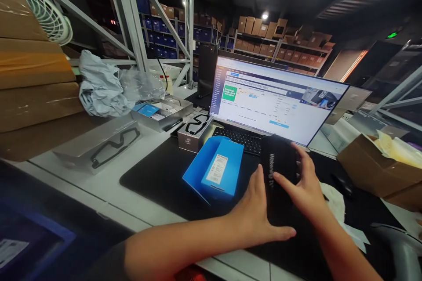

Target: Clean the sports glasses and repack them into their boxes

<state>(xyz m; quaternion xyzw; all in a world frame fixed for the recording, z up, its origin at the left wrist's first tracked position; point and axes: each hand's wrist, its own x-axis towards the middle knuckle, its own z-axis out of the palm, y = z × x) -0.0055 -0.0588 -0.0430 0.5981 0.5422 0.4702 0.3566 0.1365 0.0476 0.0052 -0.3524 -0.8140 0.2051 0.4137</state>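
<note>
Gripping a pale-lettered black case [280, 156] just right of the blue flap-lidded box [232, 153], the right hand [308, 191] lays its thumb on the front while the left hand [252, 213] spreads wide at the case's left edge, a silver carton [189, 142] lying behind-left of that box.

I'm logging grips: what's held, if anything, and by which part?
A lettered black case: the right hand holds its right side, thumb on the lettered face; the left hand is at the case's left edge, its grip unclear.
</note>
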